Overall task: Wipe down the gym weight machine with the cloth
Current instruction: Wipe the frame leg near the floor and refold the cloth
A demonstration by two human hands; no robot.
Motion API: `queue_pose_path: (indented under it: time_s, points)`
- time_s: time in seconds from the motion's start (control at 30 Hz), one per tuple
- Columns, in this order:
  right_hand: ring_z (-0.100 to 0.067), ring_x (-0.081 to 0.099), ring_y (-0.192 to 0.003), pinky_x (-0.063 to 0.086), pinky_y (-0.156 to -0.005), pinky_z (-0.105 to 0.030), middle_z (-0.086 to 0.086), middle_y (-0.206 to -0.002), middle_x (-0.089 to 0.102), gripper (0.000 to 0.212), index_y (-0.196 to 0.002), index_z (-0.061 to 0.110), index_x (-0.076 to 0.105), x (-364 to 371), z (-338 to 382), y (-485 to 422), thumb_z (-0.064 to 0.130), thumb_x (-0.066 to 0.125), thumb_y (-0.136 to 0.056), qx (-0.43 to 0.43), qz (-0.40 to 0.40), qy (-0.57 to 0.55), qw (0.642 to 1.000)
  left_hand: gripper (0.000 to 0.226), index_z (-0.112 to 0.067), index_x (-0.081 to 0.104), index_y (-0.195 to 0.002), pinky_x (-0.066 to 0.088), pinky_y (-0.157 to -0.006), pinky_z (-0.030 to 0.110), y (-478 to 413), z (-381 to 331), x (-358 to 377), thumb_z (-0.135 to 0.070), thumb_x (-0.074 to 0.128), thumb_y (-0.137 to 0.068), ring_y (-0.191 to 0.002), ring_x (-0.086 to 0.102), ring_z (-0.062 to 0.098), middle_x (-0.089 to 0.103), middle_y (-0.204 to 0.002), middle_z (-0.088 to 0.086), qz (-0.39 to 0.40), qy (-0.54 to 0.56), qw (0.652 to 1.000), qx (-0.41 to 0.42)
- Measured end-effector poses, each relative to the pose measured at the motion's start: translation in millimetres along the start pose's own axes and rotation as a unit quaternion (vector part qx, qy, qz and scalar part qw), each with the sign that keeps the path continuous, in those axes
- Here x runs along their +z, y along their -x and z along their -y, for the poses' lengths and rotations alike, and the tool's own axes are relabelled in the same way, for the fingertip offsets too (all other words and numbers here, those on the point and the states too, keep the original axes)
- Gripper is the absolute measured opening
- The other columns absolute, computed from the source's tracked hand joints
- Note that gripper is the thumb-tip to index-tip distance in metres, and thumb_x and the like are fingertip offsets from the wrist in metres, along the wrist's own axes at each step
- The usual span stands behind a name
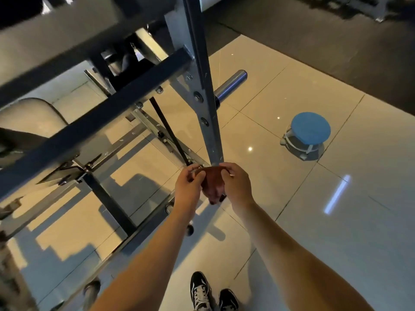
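A dark reddish-brown cloth (213, 185) hangs between my two hands, just below the foot of the weight machine's grey upright post (207, 113). My left hand (188, 187) pinches the cloth's top left edge. My right hand (235, 184) pinches its top right edge. The cloth droops in a bunch beneath my fingers. The machine's dark cross beam (94, 122) runs diagonally from the post to the left, above a grey seat pad (29, 117). A chrome weight peg (231, 84) sticks out to the right of the post.
A small blue round stool (310, 130) stands on the glossy tiled floor (336, 221) to the right. Frame rails and bolts (143, 117) of the machine crowd the left half. My black-and-white shoes (202, 290) show at the bottom. Black rubber matting (314, 41) lies beyond.
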State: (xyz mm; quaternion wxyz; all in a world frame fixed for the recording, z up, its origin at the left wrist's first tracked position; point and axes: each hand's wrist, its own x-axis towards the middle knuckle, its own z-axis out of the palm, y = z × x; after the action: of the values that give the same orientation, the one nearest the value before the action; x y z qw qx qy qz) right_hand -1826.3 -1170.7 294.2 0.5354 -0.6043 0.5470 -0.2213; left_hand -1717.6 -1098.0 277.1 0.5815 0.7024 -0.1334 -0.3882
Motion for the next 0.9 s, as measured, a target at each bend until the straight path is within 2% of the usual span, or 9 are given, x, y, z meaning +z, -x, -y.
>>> queue_pose_path:
  time_s: [0.07, 0.23, 0.33, 0.5, 0.6, 0.7, 0.73, 0.8, 0.9]
  points:
    - [-0.021, 0.061, -0.106, 0.055, -0.096, -0.044, 0.000, -0.110, 0.068, 0.026, -0.114, 0.019, 0.069, -7.3, 24.3, 1.0, 0.011, 0.047, -0.101, -0.022, 0.002, 0.009, 1.000, 0.023, -0.036, 0.071, -0.106, 0.059, -0.087, 0.045, 4.8, -29.1, -4.7, -0.019, 0.069, -0.090, -0.098, 0.068, 0.027, 0.072, -0.105, 0.004, -0.005, -0.011, 1.000, 0.028]
    - [-0.020, 0.064, -0.100, 0.057, -0.091, -0.046, 0.001, -0.103, 0.070, 0.023, -0.105, 0.022, 0.069, -26.0, 76.1, -9.3, 0.011, 0.050, -0.098, -0.044, 0.031, -0.048, 0.997, 0.021, -0.033, 0.070, -0.109, 0.055, -0.070, 0.021, 10.1, -91.3, -3.5, -0.015, 0.065, -0.098, -0.092, 0.065, 0.018, 0.067, -0.102, 0.000, -0.028, -0.038, 0.994, 0.095]
    - [-0.022, 0.066, -0.102, 0.055, -0.094, -0.051, 0.002, -0.104, 0.070, 0.029, -0.097, 0.034, 0.066, -37.1, 102.2, -26.0, 0.011, 0.050, -0.099, -0.071, 0.081, -0.055, 0.993, 0.021, -0.035, 0.070, -0.107, 0.056, -0.072, 0.022, 10.6, -119.0, 12.8, -0.017, 0.065, -0.098, -0.096, 0.068, 0.018, 0.071, -0.101, -0.004, -0.052, -0.037, 0.993, 0.103]
    - [-0.017, 0.063, -0.104, 0.055, -0.097, -0.046, 0.004, -0.106, 0.067, 0.016, -0.110, 0.026, 0.065, -73.2, 135.9, -61.1, 0.019, 0.053, -0.102, -0.116, 0.178, -0.030, 0.977, 0.019, -0.040, 0.068, -0.101, 0.050, -0.070, 0.016, 14.4, -164.5, 58.7, -0.022, 0.065, -0.097, -0.098, 0.066, 0.015, 0.071, -0.106, -0.005, -0.128, -0.053, 0.981, 0.137]
    - [-0.017, 0.062, -0.110, 0.055, -0.099, -0.044, 0.003, -0.112, 0.066, 0.019, -0.120, 0.026, 0.062, -100.2, 158.0, -82.4, 0.024, 0.055, -0.102, -0.148, 0.233, -0.036, 0.960, 0.012, -0.028, 0.071, -0.104, 0.052, -0.063, 0.015, 18.8, -188.8, 93.6, -0.020, 0.068, -0.096, -0.096, 0.068, 0.018, 0.071, -0.107, 0.003, -0.183, 0.020, 0.973, 0.136]
    - [-0.016, 0.062, -0.114, 0.054, -0.102, -0.041, 0.004, -0.119, 0.065, 0.024, -0.126, 0.027, 0.059, -119.5, 179.7, -98.9, 0.027, 0.057, -0.103, -0.174, 0.288, -0.022, 0.941, 0.013, -0.021, 0.071, -0.109, 0.056, -0.060, 0.019, 21.9, -213.8, 119.2, -0.015, 0.066, -0.098, -0.087, 0.072, 0.012, 0.072, -0.106, 0.004, -0.185, 0.120, 0.968, 0.123]
    - [-0.015, 0.064, -0.112, 0.054, -0.101, -0.040, 0.004, -0.118, 0.067, 0.023, -0.125, 0.027, 0.060, -122.8, 186.1, -104.3, 0.027, 0.057, -0.103, -0.181, 0.296, -0.027, 0.937, 0.014, -0.021, 0.070, -0.110, 0.059, -0.065, 0.023, 20.2, -220.5, 123.7, -0.015, 0.065, -0.098, -0.088, 0.072, 0.012, 0.073, -0.105, 0.004, -0.179, 0.125, 0.966, 0.135]
    - [-0.012, 0.066, -0.107, 0.056, -0.097, -0.036, 0.007, -0.112, 0.070, 0.018, -0.120, 0.027, 0.063, -127.0, 198.9, -112.7, 0.026, 0.058, -0.103, -0.197, 0.294, -0.036, 0.934, 0.016, -0.026, 0.070, -0.112, 0.061, -0.083, 0.036, 16.0, -231.0, 128.1, -0.018, 0.065, -0.098, -0.098, 0.071, 0.014, 0.073, -0.107, 0.000, -0.173, 0.089, 0.966, 0.168]
    - [-0.010, 0.064, -0.107, 0.055, -0.092, -0.027, 0.010, -0.110, 0.068, 0.017, -0.119, 0.028, 0.064, -126.6, 219.0, -122.5, 0.026, 0.056, -0.104, -0.217, 0.256, -0.049, 0.941, 0.027, -0.030, 0.063, -0.124, 0.055, -0.100, 0.035, 7.9, -235.9, 129.0, -0.015, 0.057, -0.102, -0.111, 0.060, 0.000, 0.060, -0.123, -0.010, -0.165, -0.020, 0.959, 0.229]
